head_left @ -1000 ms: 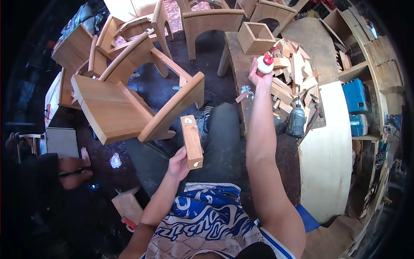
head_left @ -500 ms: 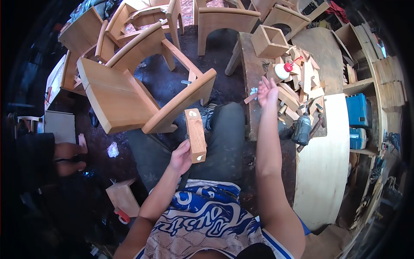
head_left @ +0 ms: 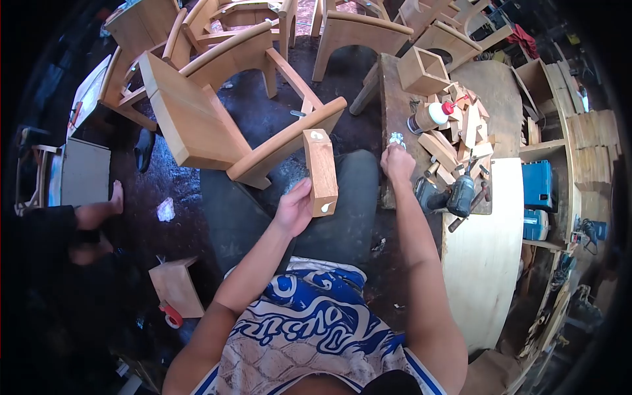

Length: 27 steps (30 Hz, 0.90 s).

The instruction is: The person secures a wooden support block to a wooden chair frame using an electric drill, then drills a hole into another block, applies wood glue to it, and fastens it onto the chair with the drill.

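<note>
My left hand (head_left: 295, 205) grips a short wooden block (head_left: 320, 172) over my lap. White glue dabs show near both its ends. At the near edge of the workbench (head_left: 503, 76), my right hand (head_left: 398, 163) is closed, and its fingers hide whatever they may hold. A small crumpled bluish-white scrap (head_left: 396, 138) shows just beyond those fingers. To the right of this hand lies a glue bottle (head_left: 428, 117) with a red cap, tilted against a heap of wood offcuts (head_left: 471, 128). A wooden chair frame (head_left: 197, 125) leans in front of my knees.
On the bench are a cordless drill (head_left: 459, 197), a hammer (head_left: 479, 209) and an open wooden box (head_left: 423, 69). Several chair frames (head_left: 362, 33) stand beyond. Blue cases (head_left: 537, 184) sit on the right-hand shelves. Another person's leg (head_left: 99, 212) shows at left. Red tape (head_left: 172, 315) lies by a floor block.
My right hand has drawn back from beside the glue bottle to the bench edge, and its open fingers have closed. The thin wood strip there no longer shows. The left hand still holds the block.
</note>
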Tool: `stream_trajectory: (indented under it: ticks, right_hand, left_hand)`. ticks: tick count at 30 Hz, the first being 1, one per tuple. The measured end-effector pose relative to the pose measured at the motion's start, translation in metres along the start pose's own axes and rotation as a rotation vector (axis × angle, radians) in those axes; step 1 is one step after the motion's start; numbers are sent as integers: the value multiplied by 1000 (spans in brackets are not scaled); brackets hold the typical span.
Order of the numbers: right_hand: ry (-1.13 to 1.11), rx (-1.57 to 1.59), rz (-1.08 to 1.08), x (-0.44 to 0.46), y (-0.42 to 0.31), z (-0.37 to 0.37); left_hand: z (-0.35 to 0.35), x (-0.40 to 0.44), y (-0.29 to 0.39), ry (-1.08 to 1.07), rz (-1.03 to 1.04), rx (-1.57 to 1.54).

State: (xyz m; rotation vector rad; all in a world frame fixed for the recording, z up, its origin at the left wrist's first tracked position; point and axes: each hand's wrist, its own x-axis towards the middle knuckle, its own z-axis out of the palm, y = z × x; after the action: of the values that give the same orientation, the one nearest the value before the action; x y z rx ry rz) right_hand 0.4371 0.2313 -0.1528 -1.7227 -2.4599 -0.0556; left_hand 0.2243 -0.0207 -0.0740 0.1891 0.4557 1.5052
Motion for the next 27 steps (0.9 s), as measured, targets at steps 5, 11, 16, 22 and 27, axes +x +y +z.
stream_trajectory:
  ticks: [5,11,16,22,27]
  right_hand:
    - [232,152,24,-13,-4,-67]
    - [184,951,-65,-94,-76,-187]
    - [423,862,-419,-137,-107,-188]
    - [576,781,-678,-128,-103,-191]
    - [590,660,-883,-114,-93,-203]
  left_hand:
    - [-1,8,4,45,74,-99]
    - [16,25,12,107,116,-131]
    - [34,33,11,100,132,-124]
    - [53,21,22,184,57,-88]
    - [63,11,31,216,-40,-73]
